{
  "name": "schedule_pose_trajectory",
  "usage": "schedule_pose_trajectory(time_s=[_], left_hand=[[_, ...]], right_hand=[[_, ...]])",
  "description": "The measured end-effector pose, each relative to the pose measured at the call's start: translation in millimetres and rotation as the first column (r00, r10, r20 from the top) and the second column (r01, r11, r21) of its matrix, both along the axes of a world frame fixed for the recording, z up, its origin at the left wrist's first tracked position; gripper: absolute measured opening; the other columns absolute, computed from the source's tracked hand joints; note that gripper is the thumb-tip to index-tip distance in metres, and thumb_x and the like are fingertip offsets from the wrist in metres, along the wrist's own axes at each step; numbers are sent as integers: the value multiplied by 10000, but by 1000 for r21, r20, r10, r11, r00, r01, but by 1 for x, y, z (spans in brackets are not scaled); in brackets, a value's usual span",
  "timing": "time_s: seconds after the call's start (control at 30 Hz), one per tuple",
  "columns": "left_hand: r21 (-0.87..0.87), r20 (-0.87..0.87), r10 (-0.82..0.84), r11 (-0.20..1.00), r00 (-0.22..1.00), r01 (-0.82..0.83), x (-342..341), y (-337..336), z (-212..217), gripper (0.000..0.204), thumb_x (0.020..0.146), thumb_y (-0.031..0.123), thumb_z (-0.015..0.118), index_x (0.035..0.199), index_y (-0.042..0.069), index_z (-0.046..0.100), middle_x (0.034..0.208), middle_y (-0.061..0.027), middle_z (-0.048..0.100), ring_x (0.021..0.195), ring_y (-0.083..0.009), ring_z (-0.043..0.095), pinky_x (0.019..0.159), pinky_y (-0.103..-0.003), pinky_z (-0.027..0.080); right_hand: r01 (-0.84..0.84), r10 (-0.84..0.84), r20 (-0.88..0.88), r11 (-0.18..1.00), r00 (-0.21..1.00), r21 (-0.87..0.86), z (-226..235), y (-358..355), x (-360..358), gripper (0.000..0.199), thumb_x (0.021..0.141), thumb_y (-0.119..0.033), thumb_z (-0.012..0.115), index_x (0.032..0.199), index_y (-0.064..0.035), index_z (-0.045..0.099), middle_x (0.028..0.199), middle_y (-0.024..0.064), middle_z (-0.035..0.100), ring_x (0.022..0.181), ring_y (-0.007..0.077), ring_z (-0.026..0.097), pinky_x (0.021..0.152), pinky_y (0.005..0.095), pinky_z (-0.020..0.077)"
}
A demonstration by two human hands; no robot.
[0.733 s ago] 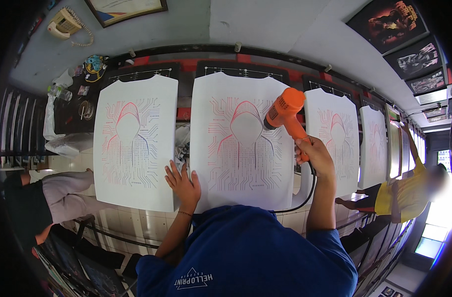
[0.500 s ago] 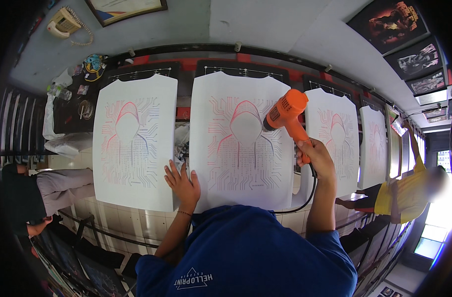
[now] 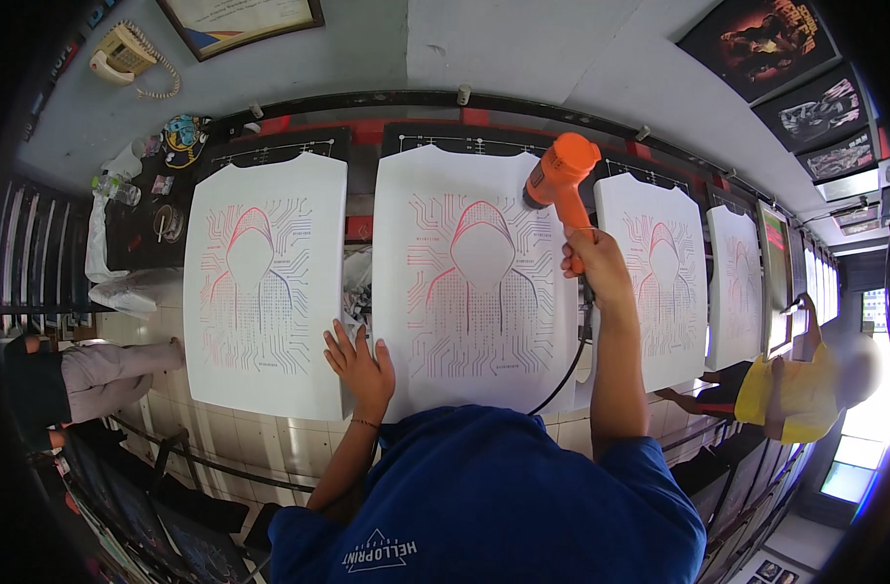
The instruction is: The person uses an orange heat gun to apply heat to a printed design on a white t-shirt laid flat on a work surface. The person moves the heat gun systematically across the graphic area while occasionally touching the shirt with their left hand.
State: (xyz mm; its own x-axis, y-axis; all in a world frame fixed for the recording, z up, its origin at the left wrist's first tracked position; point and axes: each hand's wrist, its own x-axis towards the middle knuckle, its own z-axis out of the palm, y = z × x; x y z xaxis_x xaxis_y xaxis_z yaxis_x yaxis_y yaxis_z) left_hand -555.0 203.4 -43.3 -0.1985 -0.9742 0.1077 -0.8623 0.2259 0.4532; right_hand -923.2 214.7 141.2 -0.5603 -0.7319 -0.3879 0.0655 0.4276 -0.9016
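My right hand [image 3: 595, 265] grips the handle of an orange heat gun [image 3: 568, 173]. Its dark nozzle points down and left over the upper right part of a white T-shirt [image 3: 484, 389], which is spread flat on a black board [image 3: 479, 140]. A hooded figure with circuit lines [image 3: 482, 255] is printed on it in red and blue. My left hand [image 3: 359, 368] has its fingers spread at the near right edge of another white T-shirt [image 3: 211, 375] with the same print. Whether it presses on the cloth or just hovers I cannot tell.
More printed white shirts [image 3: 649, 292] lie on boards to the right. A black cable [image 3: 568, 378] hangs from the heat gun. One person in yellow [image 3: 794, 394] stands far right, another in grey trousers [image 3: 114, 375] at left. A side table [image 3: 138, 234] holds a bottle.
My right hand has raised the heat gun away from me, from beside the printed hood to near the shirt's shoulder. My left hand has barely moved. The person in yellow has lowered an arm.
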Motion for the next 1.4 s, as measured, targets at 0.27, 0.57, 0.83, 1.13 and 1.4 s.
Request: schedule_pose_trajectory(time_s=[0.27, 0.57, 0.83, 1.13, 1.4], left_hand=[[4, 19, -8, 1000, 1000, 8, -2, 0, 4, 448, 949, 266, 513, 1295, -14, 557, 1571, -265, 249, 1448, -508, 161, 1151, -632, 116], [-13, -24, -11, 1000, 1000, 11, 2, 1, -2, 484, 967, 323, 484, 1286, -29, 578, 1581, -251, 245, 1457, -502, 150, 1148, -635, 96], [-7, -8, -9, 1000, 1000, 9, 2, 1, -3, 481, 973, 326, 480, 1284, -27, 579, 1584, -242, 247, 1457, -499, 153, 1146, -637, 99], [-27, -4, -12, 1000, 1000, 12, 3, 2, -3, 457, 960, 293, 502, 1299, -8, 564, 1580, -241, 253, 1450, -504, 172, 1142, -645, 128], [-41, 5, -8, 999, 1000, 8, 3, 2, -5, 453, 957, 288, 508, 1295, -7, 568, 1576, -244, 260, 1451, -500, 173, 1144, -640, 127]], right_hand=[[-85, 86, 63, 996, 994, -12, -3, -23, 16, 315, 924, -299, 649, 974, 8, 595, 757, 33, 588, 637, 108, 596, 566, 246, 493], [-141, 135, 59, 985, 989, 104, 19, 16, 25, 279, 896, -275, 650, 912, -4, 585, 722, 23, 572, 607, 108, 582, 564, 242, 477], [-136, 128, 77, 984, 989, 113, 20, 47, 26, 275, 889, -254, 658, 930, 8, 587, 730, 24, 580, 599, 108, 588, 555, 252, 485], [-180, 156, 171, 975, 973, 131, 30, 74, 30, 273, 911, -248, 659, 981, 6, 587, 756, 31, 586, 608, 121, 594, 569, 269, 493], [-106, 75, 178, 979, 981, 173, 31, 91, 36, 272, 911, -224, 655, 1025, 13, 583, 756, 34, 588, 612, 123, 597, 566, 265, 488]])
